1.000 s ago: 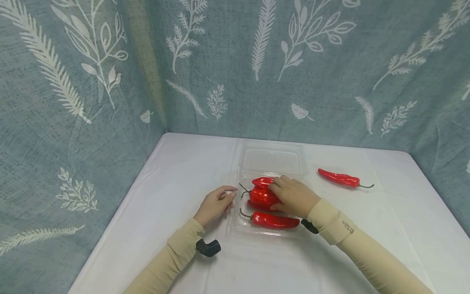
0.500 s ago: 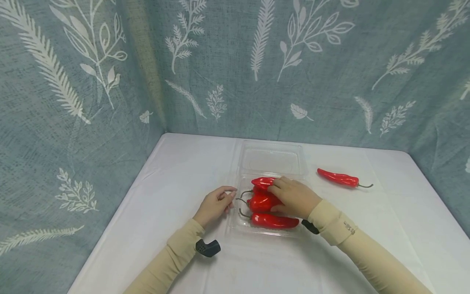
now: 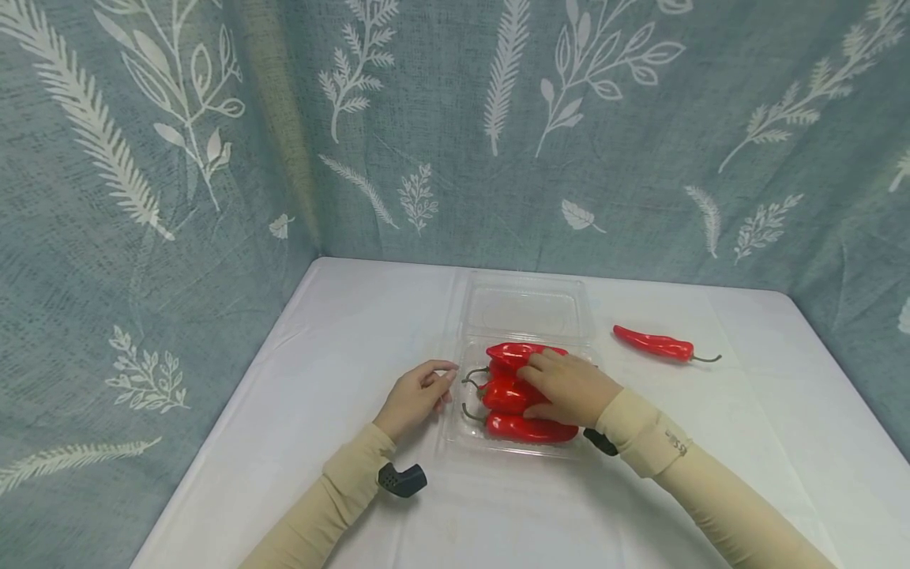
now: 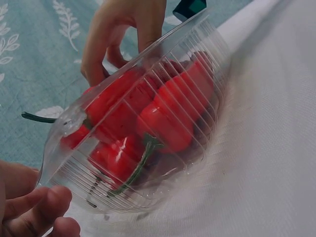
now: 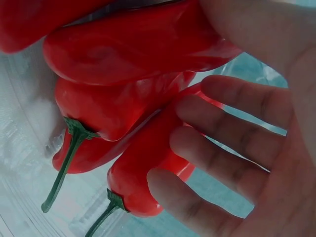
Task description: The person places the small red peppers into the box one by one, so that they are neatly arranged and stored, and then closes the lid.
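A clear hinged plastic container [image 3: 490, 449] lies unfolded on the white table, with several red peppers in its near half. My left hand [image 3: 419, 393] is at its left side, pinching the rim between thumb and finger. Over the peppers is my right hand [image 3: 572, 387], its thumb and fingers spread apart on a red pepper [image 3: 503, 395]. In the right wrist view its fingers [image 5: 222, 163] are relaxed and nearly straight against the peppers. A long red pepper [image 3: 529, 429] lies along the container's front. Another pepper [image 3: 508, 354] is at the back; green stems point left.
The container's transparent lid [image 3: 526, 308] lies flat toward the back. One more red pepper [image 3: 654, 344] rests on the table [image 3: 711, 442] at right. A blue-green curtain [image 3: 455, 158] with white leaf patterns hangs behind and at the sides.
The pepper under my right hand has shifted toward the front and settled beside the front pepper. My right hand has barely moved; my left hand has stayed at the container's rim.
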`<state>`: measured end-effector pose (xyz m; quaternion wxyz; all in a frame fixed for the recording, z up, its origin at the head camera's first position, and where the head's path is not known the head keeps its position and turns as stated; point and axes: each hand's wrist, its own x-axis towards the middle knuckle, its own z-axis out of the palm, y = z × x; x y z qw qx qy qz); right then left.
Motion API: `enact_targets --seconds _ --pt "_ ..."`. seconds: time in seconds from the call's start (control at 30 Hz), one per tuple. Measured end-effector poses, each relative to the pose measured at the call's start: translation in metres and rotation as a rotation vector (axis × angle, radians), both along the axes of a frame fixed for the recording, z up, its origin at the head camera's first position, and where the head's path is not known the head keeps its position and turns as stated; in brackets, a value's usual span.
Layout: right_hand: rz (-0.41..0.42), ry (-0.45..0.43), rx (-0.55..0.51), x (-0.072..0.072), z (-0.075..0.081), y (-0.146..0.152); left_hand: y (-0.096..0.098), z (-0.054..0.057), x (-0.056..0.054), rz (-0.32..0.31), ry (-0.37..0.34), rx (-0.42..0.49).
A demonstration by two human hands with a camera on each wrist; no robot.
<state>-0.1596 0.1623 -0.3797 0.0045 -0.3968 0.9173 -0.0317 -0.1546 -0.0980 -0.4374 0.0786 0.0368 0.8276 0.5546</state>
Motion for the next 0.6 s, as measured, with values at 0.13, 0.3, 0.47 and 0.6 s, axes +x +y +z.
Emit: enact_targets --seconds 0.13,0.3,0.47,0.6 --pt "0.001 -0.009 0.0 0.001 0.0 0.0 0.001 0.0 0.0 0.005 -0.002 0.0" --pt "-0.025 -0.032 0.0 -0.001 0.005 0.004 0.001 0.001 0.0 0.006 0.0 0.001" --pt "-0.107 -0.021 -0.032 -0.006 0.017 0.022 0.001 0.002 0.0 -0.004 0.008 0.001" --pt "-0.183 0.014 -0.035 -0.01 0.027 0.043 0.001 0.001 0.001 0.001 0.002 -0.002"
